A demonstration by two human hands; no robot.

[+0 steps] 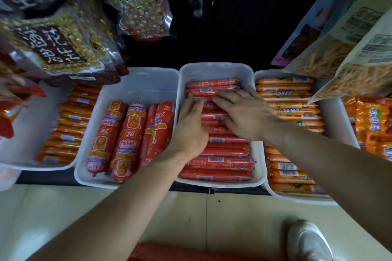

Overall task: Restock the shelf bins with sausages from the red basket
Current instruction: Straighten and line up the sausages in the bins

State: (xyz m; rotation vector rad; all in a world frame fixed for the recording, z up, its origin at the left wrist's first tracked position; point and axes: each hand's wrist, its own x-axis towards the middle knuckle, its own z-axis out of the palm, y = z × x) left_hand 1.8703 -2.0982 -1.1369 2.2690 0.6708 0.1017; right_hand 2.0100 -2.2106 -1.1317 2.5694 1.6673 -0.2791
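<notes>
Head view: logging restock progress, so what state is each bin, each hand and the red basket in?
Far-left bin, part filled, thin orange sausages along its right side.
Second bin, fat red sausages in front, back bare.
Centre bin, nearly full of slim red sausages.
Right bin, full of orange sausages.
Left hand, flat on the centre bin's sausages.
Right hand, fingers spread on them too.
Red basket, only an edge shows.

Peanut bags [57, 46] hang at the far left. Bags of snack sticks [331, 63] hang far right. A grey shoe [307, 241] stands near right on the floor [63, 207].
</notes>
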